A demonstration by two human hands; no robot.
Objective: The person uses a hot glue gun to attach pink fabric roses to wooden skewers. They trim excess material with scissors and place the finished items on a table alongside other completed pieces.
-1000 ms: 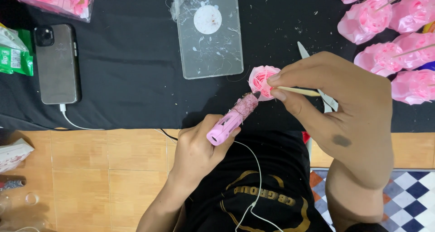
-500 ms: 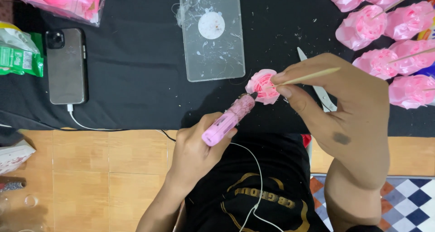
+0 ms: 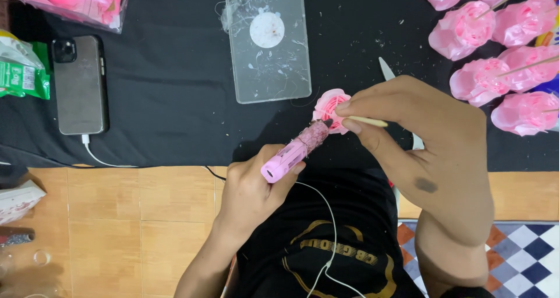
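Pink ribbon rose (image 3: 329,108) sits mid-scene over the black cloth (image 3: 174,100), light, soft, easily crushed, so it looks best held by its wooden skewer (image 3: 368,121). Right hand (image 3: 431,140) pinches that stick; left hand (image 3: 256,187) is clamped round the pink glue pen (image 3: 297,149), tip touching petals. Finished roses (image 3: 495,53) lie far right.

Bright, even overhead light, soft shadows, sharp focus throughout.
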